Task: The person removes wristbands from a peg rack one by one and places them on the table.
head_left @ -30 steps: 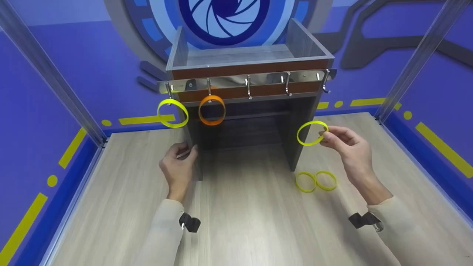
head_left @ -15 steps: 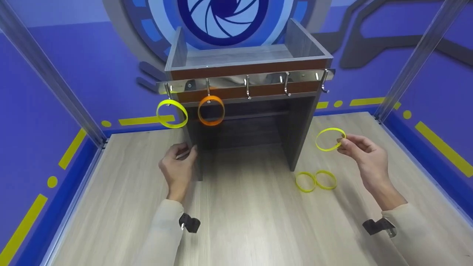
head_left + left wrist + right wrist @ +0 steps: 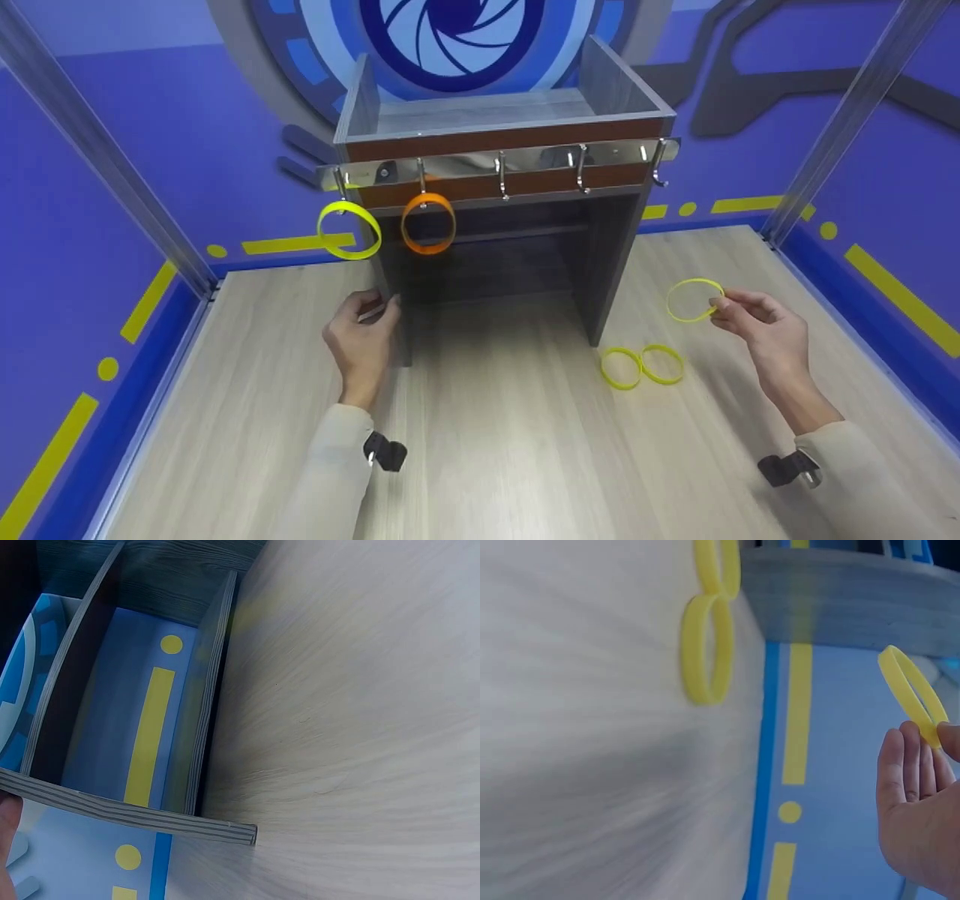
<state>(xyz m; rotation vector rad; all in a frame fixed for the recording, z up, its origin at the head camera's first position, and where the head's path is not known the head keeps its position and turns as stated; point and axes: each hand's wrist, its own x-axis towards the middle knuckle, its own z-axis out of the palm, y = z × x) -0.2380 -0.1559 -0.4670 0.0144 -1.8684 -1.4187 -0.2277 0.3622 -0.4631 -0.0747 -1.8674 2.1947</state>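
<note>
My right hand [image 3: 772,337] pinches a thin yellow wristband [image 3: 898,686] between thumb and fingertips, raised over the table to the right of the grey wooden rack [image 3: 611,262]. Below and left of it, two more yellow wristbands [image 3: 622,388] lie side by side on the table. My left hand [image 3: 364,330] grips the front edge of the rack's left side panel [image 3: 150,817]; only part of it shows in the left wrist view. Along the rack's front runs a metal hook rail [image 3: 465,163]. A yellow wristband [image 3: 373,220] hangs from its leftmost hook, an orange wristband [image 3: 429,251] from the second.
Three hooks on the right of the rail, such as the middle hook [image 3: 503,176], carry nothing. The rack has an open tray top [image 3: 480,109]. Blue printed walls [image 3: 135,150] with metal corner posts [image 3: 847,127] enclose the wooden table [image 3: 495,450].
My right hand has moved right and a little toward me, away from the rack, with the yellow wristband in its fingers. The left hand has stayed on the panel.
</note>
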